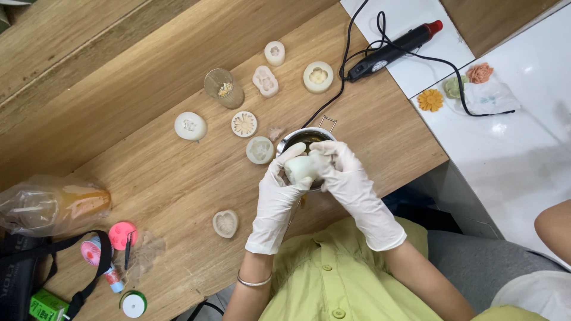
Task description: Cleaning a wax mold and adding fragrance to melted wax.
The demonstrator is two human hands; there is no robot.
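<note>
White gloves cover both hands. The left hand (279, 184) and the right hand (345, 175) are closed around a small white mold (300, 168), and they hold it together just over a little metal pot (304, 139). The pot sits on the wooden table (178, 178), near the table's right edge and close to the person in a yellow-green shirt. More white molds lie on the table behind the pot, such as a round one (260, 150) right beside the pot, a flower one (244, 123) and a fat round one (190, 126). A heart-shaped mold (225, 223) lies alone near the front edge. A black heat gun (392, 50) with a red tip rests at the far right corner, and its black cord runs toward the pot. A plastic bag (53, 205) with something orange inside sits at the left edge, next to a small pink fan (92, 252).
</note>
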